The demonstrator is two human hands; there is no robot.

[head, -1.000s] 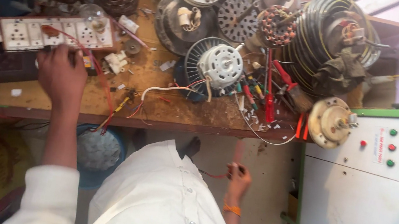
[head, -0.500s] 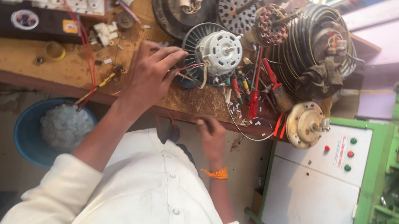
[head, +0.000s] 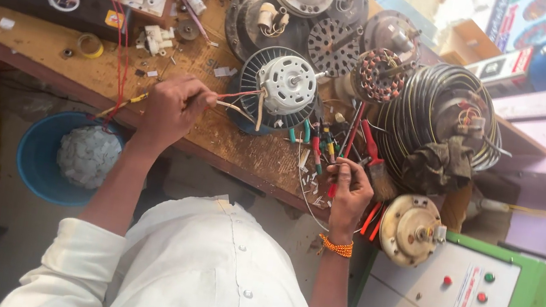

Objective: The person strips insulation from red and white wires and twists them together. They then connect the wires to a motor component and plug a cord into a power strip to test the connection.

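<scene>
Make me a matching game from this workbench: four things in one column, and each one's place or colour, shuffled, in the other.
Things:
1. left hand
2. right hand
3. basin
4. panel buttons

Descriptions:
A. blue, on the floor under the bench
B. pinching wires beside the small white motor
C. red and green
D. at the bench edge, among the screwdrivers

Pairs: 1-B, 2-D, 3-A, 4-C

Single head-worn camera looks steeply down from above the person's chest, facing the cluttered wooden counter [head: 35, 39] at close working range.
</scene>
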